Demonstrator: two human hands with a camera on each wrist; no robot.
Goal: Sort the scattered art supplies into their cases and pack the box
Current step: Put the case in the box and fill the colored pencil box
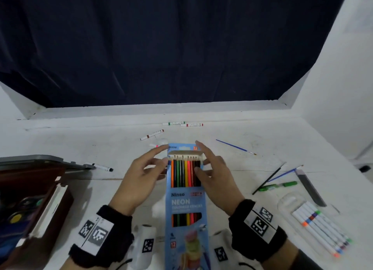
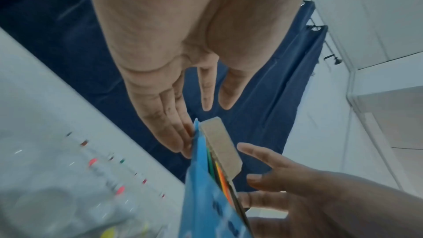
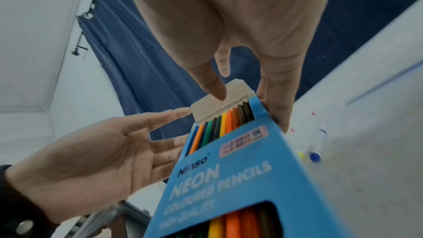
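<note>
Head view, both hands [image 1: 141, 181] flanking pencil box [image 1: 185, 201]

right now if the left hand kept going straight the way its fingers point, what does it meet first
Probably the blue pencil box: the left hand points its straight fingers at the box's open top, where the cardboard flap stands up, and they look already against its left edge. The depth there is uncertain.

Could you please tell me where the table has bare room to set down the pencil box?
Bare table shows between the blue brush and the right wall, and on the left between the black marker and the far ledge. The right side is crowded with brushes, a green pen and the marker case.
</note>
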